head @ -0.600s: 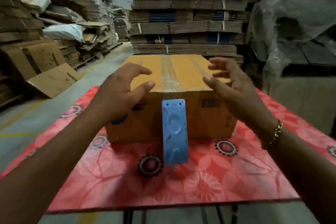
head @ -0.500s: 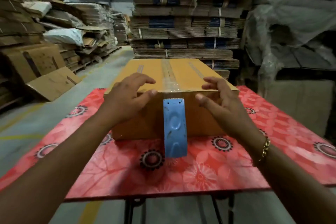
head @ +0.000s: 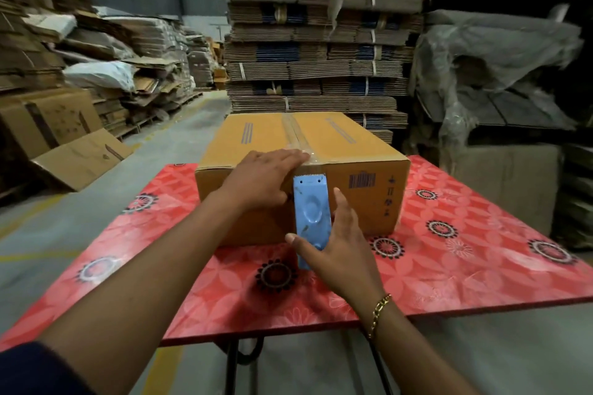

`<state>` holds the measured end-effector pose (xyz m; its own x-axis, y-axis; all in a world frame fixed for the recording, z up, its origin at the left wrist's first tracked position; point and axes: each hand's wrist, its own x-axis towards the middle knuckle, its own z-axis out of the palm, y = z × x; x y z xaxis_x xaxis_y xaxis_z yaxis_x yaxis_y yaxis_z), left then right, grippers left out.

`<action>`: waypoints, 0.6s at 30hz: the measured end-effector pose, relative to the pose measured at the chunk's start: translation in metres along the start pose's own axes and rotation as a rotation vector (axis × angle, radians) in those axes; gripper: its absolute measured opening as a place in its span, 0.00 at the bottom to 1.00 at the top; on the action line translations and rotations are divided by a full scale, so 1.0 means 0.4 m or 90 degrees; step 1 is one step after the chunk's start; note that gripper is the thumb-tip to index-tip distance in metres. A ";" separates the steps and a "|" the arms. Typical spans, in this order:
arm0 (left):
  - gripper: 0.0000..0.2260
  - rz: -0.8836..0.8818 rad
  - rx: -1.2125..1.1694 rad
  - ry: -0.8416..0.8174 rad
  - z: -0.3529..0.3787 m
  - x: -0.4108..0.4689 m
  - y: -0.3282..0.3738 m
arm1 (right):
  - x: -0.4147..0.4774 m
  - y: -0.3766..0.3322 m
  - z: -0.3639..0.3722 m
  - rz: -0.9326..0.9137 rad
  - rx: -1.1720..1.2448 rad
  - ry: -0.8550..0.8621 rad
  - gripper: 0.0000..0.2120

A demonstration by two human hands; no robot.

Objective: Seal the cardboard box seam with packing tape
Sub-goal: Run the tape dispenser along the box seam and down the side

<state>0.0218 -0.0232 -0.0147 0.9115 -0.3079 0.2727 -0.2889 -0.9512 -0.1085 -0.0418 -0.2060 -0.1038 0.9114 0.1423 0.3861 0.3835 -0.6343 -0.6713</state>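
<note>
A closed cardboard box stands on the red flowered table. Clear packing tape runs along its top seam and over the near edge. A blue tape dispenser with a toothed blade on top hangs against the box's front face. My left hand lies flat on the near top edge, fingers pressing on the tape. My right hand wraps around the dispenser's lower part, thumb on its left side and fingers on its right.
Tall stacks of flattened cardboard rise right behind the box. Loose cardboard piles and a leaning box line the left. Plastic-covered goods stand at the right. Bare concrete floor lies left of the table.
My left hand went from hovering at the box's corner to lying flat on the taped edge. My right hand dropped from the box top and closed around the dispenser.
</note>
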 end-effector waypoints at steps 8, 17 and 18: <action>0.36 -0.017 -0.029 0.006 0.000 -0.003 0.005 | -0.003 0.007 0.053 0.034 -0.030 0.023 0.52; 0.20 -0.078 -0.126 0.039 -0.020 -0.001 0.024 | -0.023 0.016 0.063 -0.055 0.096 0.119 0.46; 0.19 -0.084 -0.131 0.044 -0.021 -0.004 0.025 | -0.023 0.015 0.055 -0.054 0.089 0.121 0.44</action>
<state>0.0149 -0.0324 -0.0083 0.9252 -0.1745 0.3369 -0.2284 -0.9652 0.1273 -0.0448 -0.1943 -0.1252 0.8354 0.0368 0.5484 0.4868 -0.5129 -0.7071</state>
